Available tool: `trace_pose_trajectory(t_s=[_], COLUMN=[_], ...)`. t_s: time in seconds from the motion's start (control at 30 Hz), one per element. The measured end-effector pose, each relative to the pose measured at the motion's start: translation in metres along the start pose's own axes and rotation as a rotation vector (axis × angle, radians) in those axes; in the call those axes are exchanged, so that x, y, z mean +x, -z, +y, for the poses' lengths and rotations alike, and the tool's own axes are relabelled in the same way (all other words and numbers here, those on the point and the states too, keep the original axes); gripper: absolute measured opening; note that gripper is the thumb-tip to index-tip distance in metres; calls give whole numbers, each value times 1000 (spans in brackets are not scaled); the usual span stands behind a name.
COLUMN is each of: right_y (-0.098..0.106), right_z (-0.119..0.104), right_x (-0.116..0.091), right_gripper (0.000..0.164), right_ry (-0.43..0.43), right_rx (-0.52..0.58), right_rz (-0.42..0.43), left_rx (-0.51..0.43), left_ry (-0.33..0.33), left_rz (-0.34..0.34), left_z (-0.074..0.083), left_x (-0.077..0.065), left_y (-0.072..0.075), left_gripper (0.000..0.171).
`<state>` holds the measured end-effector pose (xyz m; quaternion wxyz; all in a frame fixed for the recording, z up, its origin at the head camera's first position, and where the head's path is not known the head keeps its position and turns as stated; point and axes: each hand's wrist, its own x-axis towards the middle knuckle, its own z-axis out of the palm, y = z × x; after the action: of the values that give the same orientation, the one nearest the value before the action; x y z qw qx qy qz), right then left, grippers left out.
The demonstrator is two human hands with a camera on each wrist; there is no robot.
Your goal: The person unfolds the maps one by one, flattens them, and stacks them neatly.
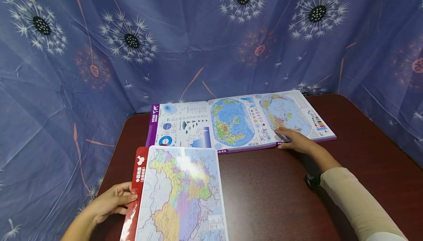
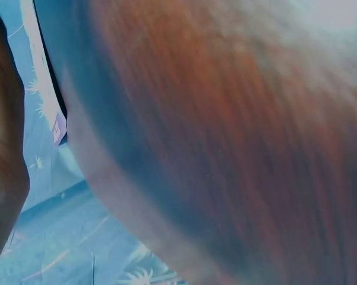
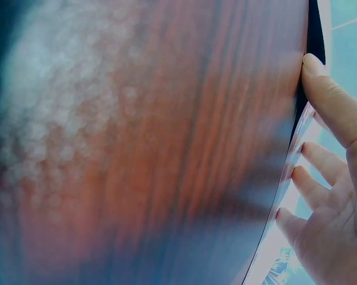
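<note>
My left hand point(image 1: 110, 201) pinches the red left border of a glossy map sheet point(image 1: 185, 197), thumb on top. This sheet shows coloured regions, and its upper edge overlaps a long world map point(image 1: 231, 123) behind it. That purple-edged world map lies unfolded in several panels across the back of the table. On its front edge, right of the middle, rests my right hand point(image 1: 295, 141), fingers spread over the printed panel and thumb at the edge. In the right wrist view the thumb point(image 3: 330, 98) and extended fingers show beside the map's edge.
The dark brown table point(image 1: 264, 189) has rounded back corners. Blue cloth point(image 1: 198, 32) with dandelion prints hangs close behind it and along both sides. A dark band point(image 1: 312, 179) sits at my right wrist, beside the beige sleeve point(image 1: 357, 200).
</note>
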<state>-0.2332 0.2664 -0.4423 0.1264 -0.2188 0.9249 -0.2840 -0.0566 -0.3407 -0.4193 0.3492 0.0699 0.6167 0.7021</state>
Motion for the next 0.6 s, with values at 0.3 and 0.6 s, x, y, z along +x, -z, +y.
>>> trace_pose_trajectory(t_s=[0.3, 0.6], right_y=[-1, 1], right_z=[3, 2], right_x=[2, 2], right_gripper=[70, 73], right_ry=[-12, -26], right_rx=[38, 46], right_rz=[1, -16], left_rx=[109, 115], left_ry=[-135, -251], left_rz=[136, 340], left_z=[2, 12], left_x=[25, 55], left_y=[-2, -12], left_gripper=[13, 11])
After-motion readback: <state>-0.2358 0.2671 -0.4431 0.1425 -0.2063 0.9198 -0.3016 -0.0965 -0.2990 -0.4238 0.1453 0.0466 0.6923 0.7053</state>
